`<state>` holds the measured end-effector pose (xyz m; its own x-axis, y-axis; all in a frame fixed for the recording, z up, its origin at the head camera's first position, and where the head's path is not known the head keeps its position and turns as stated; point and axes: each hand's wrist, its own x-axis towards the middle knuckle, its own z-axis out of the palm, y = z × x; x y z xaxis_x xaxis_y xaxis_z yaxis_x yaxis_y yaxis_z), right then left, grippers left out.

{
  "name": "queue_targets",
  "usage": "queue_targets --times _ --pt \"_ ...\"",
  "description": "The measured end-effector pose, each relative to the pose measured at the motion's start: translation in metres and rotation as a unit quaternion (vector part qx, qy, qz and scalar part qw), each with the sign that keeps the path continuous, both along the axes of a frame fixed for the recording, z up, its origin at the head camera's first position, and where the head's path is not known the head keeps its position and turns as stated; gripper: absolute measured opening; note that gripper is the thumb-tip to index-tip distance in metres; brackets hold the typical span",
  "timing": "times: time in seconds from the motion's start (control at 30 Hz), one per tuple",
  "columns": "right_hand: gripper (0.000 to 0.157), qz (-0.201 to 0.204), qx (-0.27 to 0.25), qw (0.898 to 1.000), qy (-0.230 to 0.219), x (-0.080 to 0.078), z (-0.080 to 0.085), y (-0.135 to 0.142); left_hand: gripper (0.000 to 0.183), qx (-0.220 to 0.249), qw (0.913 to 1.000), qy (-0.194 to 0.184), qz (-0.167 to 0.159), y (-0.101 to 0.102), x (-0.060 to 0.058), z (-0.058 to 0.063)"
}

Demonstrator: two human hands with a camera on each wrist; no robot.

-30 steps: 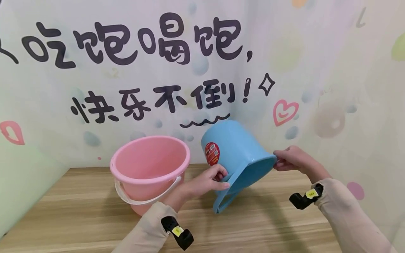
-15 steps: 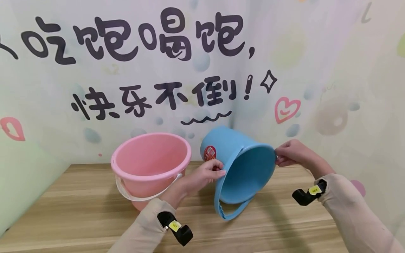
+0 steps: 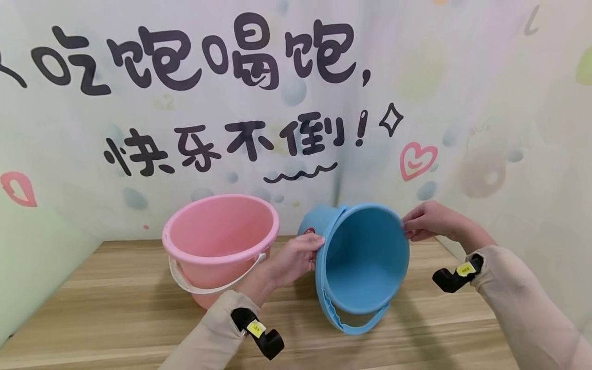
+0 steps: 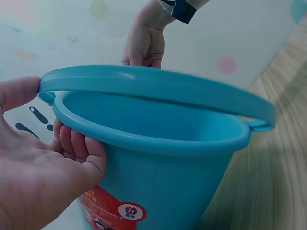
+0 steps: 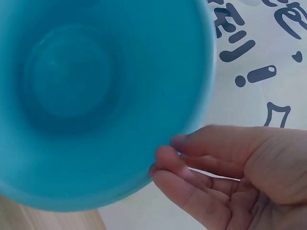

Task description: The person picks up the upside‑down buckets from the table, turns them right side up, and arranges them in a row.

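A blue plastic bucket (image 3: 365,246) is tilted above the wooden tabletop, its mouth facing me. In the head view, its blue handle (image 3: 363,327) hangs below the mouth. My left hand (image 3: 296,257) grips the left rim; in the left wrist view its thumb touches the handle's end, and the fingers curl under the rim. A red sticker (image 4: 112,211) marks the bucket's side. On the right, my right hand (image 3: 430,222) pinches the rim between thumb and fingers. The right wrist view looks into the bucket (image 5: 134,110), where nothing is visible inside.
Left of the blue bucket, a pink bucket (image 3: 203,275) stands upright on the wooden table (image 3: 115,308), its white handle (image 3: 185,285) hanging down in front. Behind both is a curtain (image 3: 296,103) printed with dark lettering.
The blue bucket has turned from mouth-down and tilted to mouth facing me, its base swinging down and back. Both hands have kept hold of the rim. The pink bucket has stayed put.
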<state>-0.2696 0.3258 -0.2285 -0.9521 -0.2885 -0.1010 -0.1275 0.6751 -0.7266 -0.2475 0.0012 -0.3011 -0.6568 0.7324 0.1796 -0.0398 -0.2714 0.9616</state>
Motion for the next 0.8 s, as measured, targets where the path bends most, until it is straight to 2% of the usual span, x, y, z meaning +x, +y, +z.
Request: queue_targets --times 0.13,0.27,0.5,0.63,0.8 --pt "0.036 -0.017 0.015 1.0 0.013 -0.003 0.003 -0.005 0.025 0.04 0.9986 -0.033 -0.007 -0.002 -0.001 -0.002" --pt "0.039 -0.038 0.03 0.998 0.04 -0.005 0.006 -0.01 0.029 0.061 0.9966 -0.055 -0.011 -0.004 -0.003 0.0" --pt "0.04 -0.048 0.044 0.996 0.056 -0.005 0.015 -0.017 0.03 0.081 0.9923 -0.093 0.01 -0.008 -0.006 0.007" --pt "0.041 -0.052 0.043 0.995 0.072 -0.005 0.022 -0.022 0.03 0.103 0.9887 -0.108 0.017 -0.009 -0.006 0.011" --pt "0.045 -0.062 0.04 0.995 0.072 -0.003 0.027 -0.025 0.027 0.141 0.9794 -0.143 0.015 -0.009 -0.003 0.016"
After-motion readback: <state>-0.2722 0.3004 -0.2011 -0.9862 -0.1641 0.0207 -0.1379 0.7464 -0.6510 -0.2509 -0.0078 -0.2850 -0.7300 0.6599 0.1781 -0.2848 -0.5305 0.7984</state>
